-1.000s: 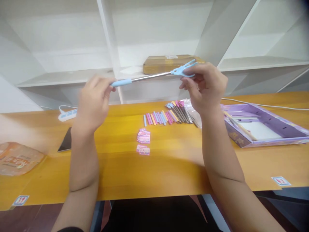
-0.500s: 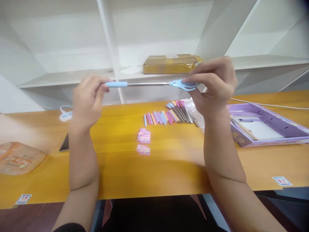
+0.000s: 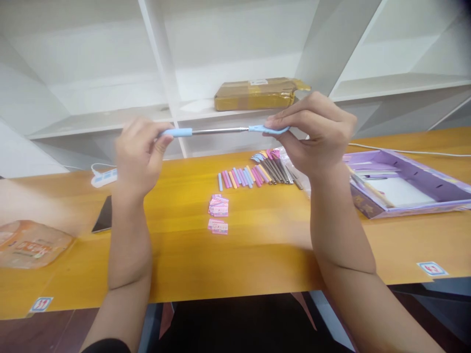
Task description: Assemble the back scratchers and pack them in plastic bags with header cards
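Observation:
Level above the table, a telescopic back scratcher [image 3: 221, 131] stretches between my two hands, its metal rod partly extended. My left hand [image 3: 138, 154] is closed around the end of its light blue handle sleeve. At the other end my right hand [image 3: 316, 132] pinches the light blue claw head, which is seen nearly edge-on and partly covered by the fingers. Below lie several coloured sleeves [image 3: 241, 177] in a row, pink, purple, blue and orange. Beside them is a fanned pile of back scratchers [image 3: 275, 166] with bare metal rods. Two small stacks of pink cards [image 3: 219, 207] lie nearer to me.
To the right stands a purple box tray [image 3: 401, 206] with papers and a pen inside. A taped cardboard parcel [image 3: 257, 95] rests on the shelf behind. At left are a power strip [image 3: 104, 178], a dark phone [image 3: 103, 215] and an orange plastic package [image 3: 33, 245].
My hands have come slightly closer together, and the rod between them looks shorter. The claw head has turned from face-on to nearly edge-on. The camera view has shifted a little.

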The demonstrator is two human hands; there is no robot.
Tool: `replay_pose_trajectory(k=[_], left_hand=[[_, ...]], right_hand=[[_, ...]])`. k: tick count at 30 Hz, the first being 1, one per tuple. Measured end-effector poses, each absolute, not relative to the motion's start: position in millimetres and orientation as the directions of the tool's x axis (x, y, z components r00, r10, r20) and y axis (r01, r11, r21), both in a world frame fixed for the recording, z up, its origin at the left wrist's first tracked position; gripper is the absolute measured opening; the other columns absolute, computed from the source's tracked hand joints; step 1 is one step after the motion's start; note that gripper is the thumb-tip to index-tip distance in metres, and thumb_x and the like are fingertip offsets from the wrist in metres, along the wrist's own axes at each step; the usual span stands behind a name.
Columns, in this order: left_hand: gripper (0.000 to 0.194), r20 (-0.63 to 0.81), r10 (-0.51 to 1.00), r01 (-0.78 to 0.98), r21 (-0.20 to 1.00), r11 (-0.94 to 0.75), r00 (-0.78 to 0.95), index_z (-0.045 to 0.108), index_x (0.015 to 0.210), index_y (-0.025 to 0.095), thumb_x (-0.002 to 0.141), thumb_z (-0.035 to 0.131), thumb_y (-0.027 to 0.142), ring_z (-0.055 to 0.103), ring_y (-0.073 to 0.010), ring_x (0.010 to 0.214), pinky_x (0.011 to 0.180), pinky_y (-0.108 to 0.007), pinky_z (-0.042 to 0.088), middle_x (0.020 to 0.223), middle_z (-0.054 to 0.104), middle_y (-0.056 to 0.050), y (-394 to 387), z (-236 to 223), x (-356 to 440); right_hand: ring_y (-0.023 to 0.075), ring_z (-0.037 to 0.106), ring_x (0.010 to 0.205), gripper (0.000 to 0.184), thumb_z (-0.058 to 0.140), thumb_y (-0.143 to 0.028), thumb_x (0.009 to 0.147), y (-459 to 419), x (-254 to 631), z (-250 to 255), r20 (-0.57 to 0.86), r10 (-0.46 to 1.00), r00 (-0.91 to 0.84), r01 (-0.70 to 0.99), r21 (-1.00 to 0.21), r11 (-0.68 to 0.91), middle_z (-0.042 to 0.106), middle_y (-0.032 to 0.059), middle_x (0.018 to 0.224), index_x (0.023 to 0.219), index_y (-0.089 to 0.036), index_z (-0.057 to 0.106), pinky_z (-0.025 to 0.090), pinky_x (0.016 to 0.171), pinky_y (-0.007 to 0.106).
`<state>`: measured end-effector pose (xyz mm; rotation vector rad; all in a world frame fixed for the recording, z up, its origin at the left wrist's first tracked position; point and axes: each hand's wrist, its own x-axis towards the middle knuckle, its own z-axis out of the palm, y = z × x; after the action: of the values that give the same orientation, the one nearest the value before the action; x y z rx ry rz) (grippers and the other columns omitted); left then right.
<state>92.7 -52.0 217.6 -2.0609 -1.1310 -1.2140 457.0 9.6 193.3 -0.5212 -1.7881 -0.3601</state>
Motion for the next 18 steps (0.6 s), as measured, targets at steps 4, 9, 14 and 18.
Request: replay_pose_trajectory(k=[4, 9, 14, 18], left_hand=[[0.047, 0.833, 0.472, 0.855, -0.004, -0.518, 0.289, 0.077, 0.120, 0.031, 0.126, 0.042, 0.061, 0.069, -0.0257, 0.094, 0.095, -0.048, 0.055, 0.100, 0.075, -0.006, -56, 216, 103], [0.047, 0.820, 0.500, 0.871, 0.002, -0.491, 0.280, 0.077, 0.123, 0.033, 0.126, 0.039, 0.060, 0.074, -0.0297, 0.102, 0.100, -0.053, 0.058, 0.102, 0.077, -0.007, -51, 212, 109], [0.042, 0.835, 0.453, 0.829, -0.007, -0.559, 0.312, 0.079, 0.117, 0.031, 0.125, 0.045, 0.054, 0.070, -0.0269, 0.095, 0.096, -0.051, 0.057, 0.099, 0.077, -0.006, -45, 208, 114], [0.039, 0.802, 0.523, 0.844, 0.043, -0.534, 0.289, 0.079, 0.121, 0.032, 0.125, 0.045, 0.050, 0.069, -0.0292, 0.098, 0.098, -0.052, 0.056, 0.103, 0.078, -0.008, -44, 206, 119]], right_hand=[[0.0299, 0.076, 0.097, 0.016, 0.079, -0.040, 0.110, 7, 454, 192, 0.955, 0.190, -0.227, 0.486, -0.058, 0.872, 0.082, 0.0057, 0.101, 0.097, -0.034, 0.085, 0.063, 0.093, 0.056], [0.0313, 0.076, 0.099, 0.015, 0.080, -0.043, 0.108, 11, 447, 188, 0.935, 0.267, -0.234, 0.471, -0.131, 0.872, 0.081, 0.0061, 0.101, 0.097, -0.033, 0.085, 0.063, 0.093, 0.057], [0.0310, 0.074, 0.102, 0.009, 0.081, -0.031, 0.105, 16, 445, 182, 0.920, 0.284, -0.269, 0.405, -0.159, 0.900, 0.080, 0.0061, 0.104, 0.105, -0.037, 0.088, 0.061, 0.093, 0.057], [0.0308, 0.074, 0.099, 0.010, 0.080, -0.030, 0.105, 18, 443, 178, 0.921, 0.273, -0.277, 0.435, -0.133, 0.891, 0.080, 0.0061, 0.103, 0.105, -0.037, 0.087, 0.062, 0.089, 0.055]])
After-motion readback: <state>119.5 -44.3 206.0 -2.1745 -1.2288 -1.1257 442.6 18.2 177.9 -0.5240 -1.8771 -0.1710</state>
